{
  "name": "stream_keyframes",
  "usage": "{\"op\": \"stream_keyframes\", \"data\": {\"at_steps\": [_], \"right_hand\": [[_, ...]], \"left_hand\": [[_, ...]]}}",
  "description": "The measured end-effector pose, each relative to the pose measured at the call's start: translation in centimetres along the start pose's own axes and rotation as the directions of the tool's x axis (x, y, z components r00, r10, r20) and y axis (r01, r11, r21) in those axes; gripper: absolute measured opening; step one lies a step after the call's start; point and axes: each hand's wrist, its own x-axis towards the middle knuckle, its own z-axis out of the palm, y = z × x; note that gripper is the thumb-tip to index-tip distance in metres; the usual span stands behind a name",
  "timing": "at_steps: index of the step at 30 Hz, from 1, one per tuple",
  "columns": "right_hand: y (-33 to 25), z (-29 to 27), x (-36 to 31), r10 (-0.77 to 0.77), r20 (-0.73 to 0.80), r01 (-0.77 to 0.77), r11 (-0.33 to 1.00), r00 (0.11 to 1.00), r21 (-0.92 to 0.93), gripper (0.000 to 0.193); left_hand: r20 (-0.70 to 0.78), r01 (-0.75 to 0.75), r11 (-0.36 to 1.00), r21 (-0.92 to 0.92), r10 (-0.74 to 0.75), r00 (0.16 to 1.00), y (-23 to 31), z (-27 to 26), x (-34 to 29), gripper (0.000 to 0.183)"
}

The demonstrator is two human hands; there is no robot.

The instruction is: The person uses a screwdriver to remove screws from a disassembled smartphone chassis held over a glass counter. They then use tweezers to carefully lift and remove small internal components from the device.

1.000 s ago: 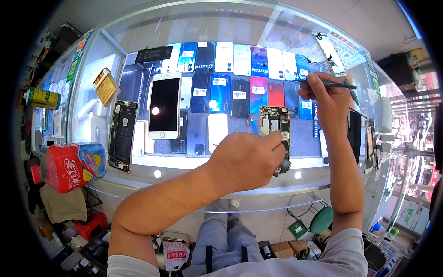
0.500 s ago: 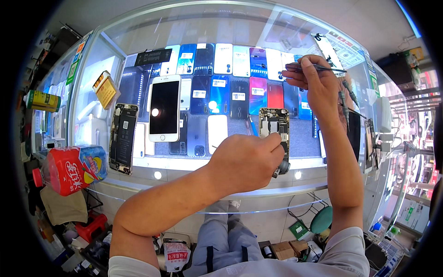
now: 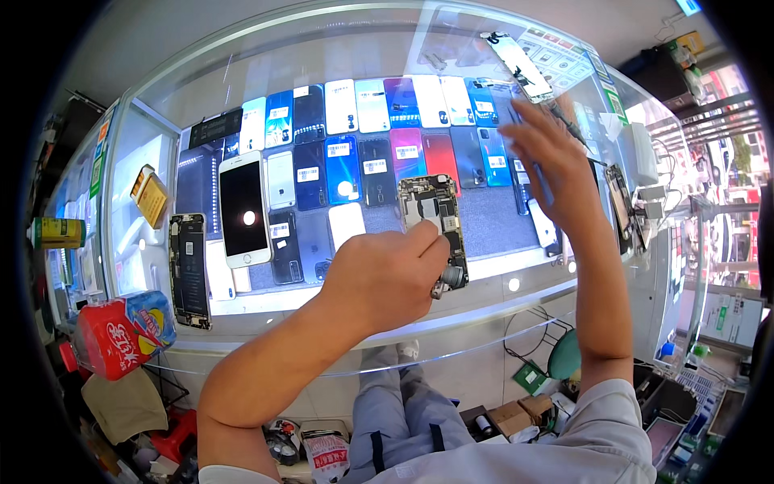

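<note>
My left hand (image 3: 387,270) is closed, its thumb and fingers pinched over the lower part of an opened phone (image 3: 451,216) whose circuit board and metal shields show. A grey rounded part (image 3: 455,277) sticks out by the phone's lower end. The fingertips' exact grip is hidden. Up and to the right, my right hand (image 3: 548,157) is open above the glass counter, its fingers spread and slightly blurred. Just beyond it lie slim pen-like tools (image 3: 571,127), partly covered by the hand. A bare white phone screen panel (image 3: 518,66) rests farther back.
On the glass counter (image 3: 322,310) stand out a white-framed phone (image 3: 243,210), an opened phone with a black battery (image 3: 189,270) and a yellow box (image 3: 150,198). Rows of phones (image 3: 375,165) show beneath the glass. A red-capped bottle (image 3: 121,335) is at the left, phone parts (image 3: 625,206) at the right.
The thin dark tool held in my right hand is no longer seen there; its fingers have opened. The view has turned, shifting the counter leftward. My left hand stays on the opened phone.
</note>
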Motion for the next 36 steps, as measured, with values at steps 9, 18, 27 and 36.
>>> {"op": "stream_keyframes", "data": {"at_steps": [9,18,27,36], "right_hand": [[0.3,-0.9,-5.5,0.075,0.192,-0.015,0.954,0.978,-0.298,0.052],[-3.2,-2.1,-4.0,0.038,0.087,-0.048,0.992,0.995,0.119,0.047],[-8.9,-0.8,-3.5,0.057,0.385,-0.373,0.416,0.921,0.829,0.042],[-8.5,-0.1,-4.1,0.108,0.273,-0.294,0.346,0.956,0.891,0.035]], "left_hand": [[-0.047,0.014,1.0,-0.006,-0.015,0.999,0.5,0.0,0.4,0.059],[-0.094,0.031,0.999,-0.04,-0.035,0.995,0.3,-0.2,0.4,0.064],[-0.15,0.078,0.979,-0.188,-0.108,0.983,0.0,0.3,0.4,0.059],[-0.164,0.037,0.983,-0.179,-0.067,0.984,-0.2,-0.1,0.7,0.043]]}}
